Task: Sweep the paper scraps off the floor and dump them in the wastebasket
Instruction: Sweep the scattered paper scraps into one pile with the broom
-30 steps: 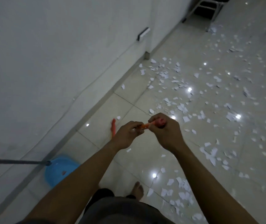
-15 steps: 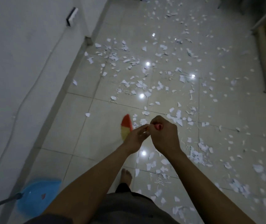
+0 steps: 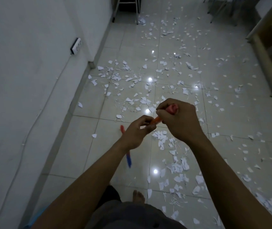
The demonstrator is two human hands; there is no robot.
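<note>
While right hand (image 3: 179,123) caps it, broom (image 3: 157,120) slants down-left

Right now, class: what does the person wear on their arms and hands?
No sleeves show: both forearms are bare to the frame's edge. The left hand and right hand are ungloved, with no watch, bracelet or ring visible.

Left hand (image 3: 135,134) and right hand (image 3: 179,121) bare, as are both forearms. Dark grey garment (image 3: 132,215) at the waist, with a small dark button (image 3: 155,226). One bare foot (image 3: 138,196), near.
</note>
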